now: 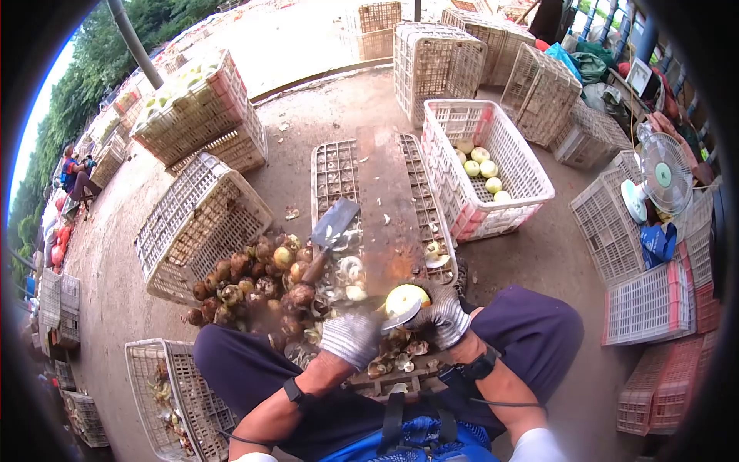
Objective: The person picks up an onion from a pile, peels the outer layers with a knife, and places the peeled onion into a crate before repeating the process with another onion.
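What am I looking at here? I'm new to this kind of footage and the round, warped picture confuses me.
No machine is here: a camera on a person's head looks down at their own gloved hands, and its wide lens bends the edges. The person sits behind an upturned crate with a wooden board across it. The right hand holds a pale peeled fruit; the left hand holds a knife against it. A cleaver lies on the crate beside a heap of brown unpeeled fruit. The white basket ahead holds a few peeled ones. Stacked crates and a fan stand around.
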Demonstrator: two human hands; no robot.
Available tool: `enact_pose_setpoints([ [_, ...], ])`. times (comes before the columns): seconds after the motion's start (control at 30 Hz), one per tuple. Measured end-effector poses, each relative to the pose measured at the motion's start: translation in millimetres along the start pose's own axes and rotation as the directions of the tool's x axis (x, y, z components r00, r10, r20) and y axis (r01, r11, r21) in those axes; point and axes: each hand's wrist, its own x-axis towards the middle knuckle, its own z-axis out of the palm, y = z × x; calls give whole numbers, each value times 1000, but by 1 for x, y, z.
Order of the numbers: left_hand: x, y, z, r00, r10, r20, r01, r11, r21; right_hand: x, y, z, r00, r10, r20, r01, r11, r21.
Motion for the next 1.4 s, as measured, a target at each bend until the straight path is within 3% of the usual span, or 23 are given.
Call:
enact_pose_setpoints([
  [0.13, 3, 0, 5, 999, -16, 37, 15, 999, 35, -11, -14, 21, 996, 4, -87, -18, 986, -166],
  [0.2, 4, -1, 10, 998, -22, 62, 19, 999, 50, 4, 10, -11, 999, -10, -45, 3, 988, -155],
  [0.33, 8, 6, 11, 990, -102, 100, 90, 989, 118, -6, -7, 14, 998, 14, -63, -25, 982, -186],
  [0.4, 14, 6, 13, 985, -123, 125, 108, 987, 115, 22, 42, -45, 999, -49, -8, 39, 888, -459],
  [0.47, 15, 2, 18, 983, -133, 125, 119, 986, 114, 43, 75, -80, 983, -161, 85, 174, 695, -698],
  [0.5, 15, 0, 21, 985, -132, 112, 120, 986, 113, 47, 79, -82, 959, -238, 156, 265, 551, -791],
  [0.57, 17, -2, 25, 980, -155, 123, 146, 986, 82, 50, 83, -92, 929, -282, 240, 344, 417, -841],
  [0.6, 17, -3, 25, 972, -179, 149, 173, 983, 54, 50, 83, -93, 933, -266, 243, 343, 449, -825],
  [0.67, 16, -5, 22, 969, -190, 155, 190, 982, 17, 41, 66, -71, 981, -166, 101, 194, 789, -583],
  [0.7, 16, -5, 19, 976, -174, 131, 175, 985, 4, 20, 31, -32, 999, -31, -8, 28, 966, -257],
  [0.8, 16, -9, 18, 974, -181, 134, 199, 971, -133, 17, 24, -29, 997, -2, -80, -8, 991, -131],
  [0.83, 14, -11, 20, 970, -190, 152, 218, 957, -192, 4, 9, -7, 998, -38, -54, 28, 983, -179],
  [1.0, 12, -13, 23, 996, -57, 68, 53, 997, 57, 24, 38, -40, 980, -196, -26, 163, 876, -453],
  [1.07, 16, -14, 18, 999, -15, 50, 8, 993, 121, 22, 37, -40, 985, -174, -18, 152, 902, -404],
  [1.13, 16, -29, 25, 998, 64, -1, -63, 983, 171, -2, 8, -3, 995, -69, -75, 46, 959, -280],
  [1.17, 22, -31, 29, 982, -191, -8, 191, 979, 67, -12, -5, 12, 994, 10, -109, -32, 980, -196],
  [1.27, 24, -44, 26, 873, -465, 147, 469, 883, 8, -10, -11, 9, 980, -180, -88, 114, 861, -495],
  [1.3, 19, -43, 26, 872, -484, 73, 489, 870, -63, -6, -9, 4, 969, -241, -58, 164, 799, -579],
  [1.4, 13, -47, 37, 849, -523, 68, 472, 696, -542, 8, -1, -11, 919, -388, 77, 290, 527, -799],
])
